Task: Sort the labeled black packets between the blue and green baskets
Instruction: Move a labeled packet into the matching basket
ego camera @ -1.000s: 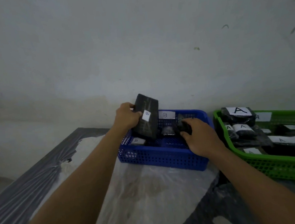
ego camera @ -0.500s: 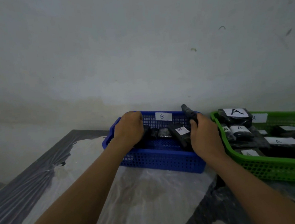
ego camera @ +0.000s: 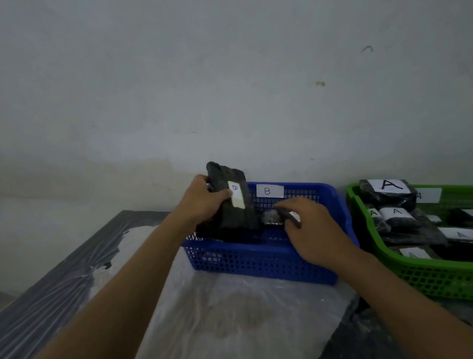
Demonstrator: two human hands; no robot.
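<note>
Packet [ego camera: 232, 199] lifted again, gripped by left hand [ego camera: 203, 201]; right hand [ego camera: 313, 230] seemingly pinches another.

Upright packet [ego camera: 233, 205] blocks blue basket's [ego camera: 261, 259] left half — right side seemingly open.

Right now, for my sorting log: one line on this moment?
left hand: holds B packet | right hand: grips packet | blue basket

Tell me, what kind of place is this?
Probably a plain workroom or storeroom set up for sorting. A bare, stained wall stands behind a table under plastic sheeting, with a blue basket marked B and a green basket of packets marked A.
</note>
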